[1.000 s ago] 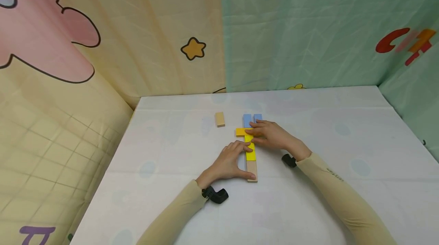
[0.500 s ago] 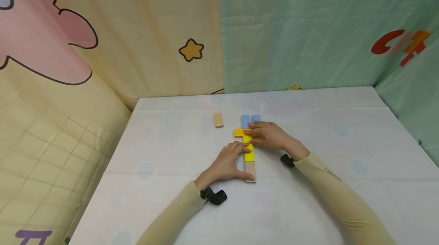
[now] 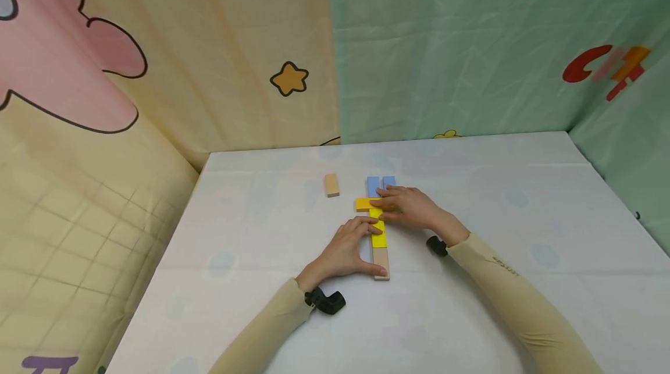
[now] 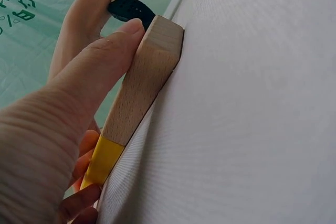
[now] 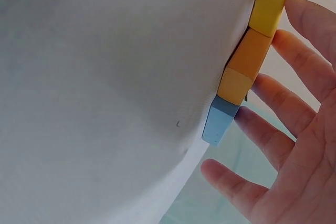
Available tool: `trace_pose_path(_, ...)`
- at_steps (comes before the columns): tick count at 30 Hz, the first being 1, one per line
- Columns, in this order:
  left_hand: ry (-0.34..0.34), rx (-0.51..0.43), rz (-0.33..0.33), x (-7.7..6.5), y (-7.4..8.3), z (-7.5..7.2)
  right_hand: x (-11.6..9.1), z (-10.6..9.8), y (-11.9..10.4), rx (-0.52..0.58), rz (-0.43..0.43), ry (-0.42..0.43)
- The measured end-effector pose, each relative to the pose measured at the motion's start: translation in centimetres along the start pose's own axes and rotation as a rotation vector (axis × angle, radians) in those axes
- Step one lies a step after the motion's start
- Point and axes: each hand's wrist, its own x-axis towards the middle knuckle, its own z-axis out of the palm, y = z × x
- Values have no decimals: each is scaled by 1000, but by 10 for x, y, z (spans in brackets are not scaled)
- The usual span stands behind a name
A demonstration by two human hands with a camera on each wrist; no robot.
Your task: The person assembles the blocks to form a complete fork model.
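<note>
Flat building blocks lie in a figure on the white table in the head view. A plain wooden block forms its near end, followed by yellow, then a crosswise orange block and two side-by-side blue blocks at the far end. My left hand spans the near part, its thumb on the wooden block and its fingertips on the yellow. Fingers spread, my right hand touches the yellow, orange and blue blocks and partly hides them.
A loose wooden block lies on the table left of the figure. The white tablecloth surrounds everything, with a printed curtain behind its far edge. Each wrist wears a black camera mount.
Both hands stay on the same blocks and the figure keeps its shape. The whole head view shifts slightly, so everything appears a little further left and lower.
</note>
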Motion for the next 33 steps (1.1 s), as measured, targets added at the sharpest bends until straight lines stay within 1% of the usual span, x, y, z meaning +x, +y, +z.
trace_pose_path(10,-11,14,1,0,5,-2,0,0,-2,-7,14,-9)
trace_pose_path(13,-25,33,4,0,6,-3,0,1,-2,-9,20,-14)
trace_pose_path(17,-27,70,4,2,6,-11,0,0,-3,-7,22,-8)
trace_pose_path(20,12,55,-14,3,2,-20,1,-1,-3,-3,17,-6)
trace_pose_path(24,100,20,-61,6,-13,-33,1,-2,-4,1,21,-17)
trace_pose_path(27,149,38,-127,8,-27,-44,1,-2,-4,8,27,-20)
trace_pose_path(30,152,78,-212,10,-41,-53,0,-2,-4,16,27,-18)
trace_pose_path(33,106,115,-285,11,-50,-59,0,-2,-3,20,19,-15)
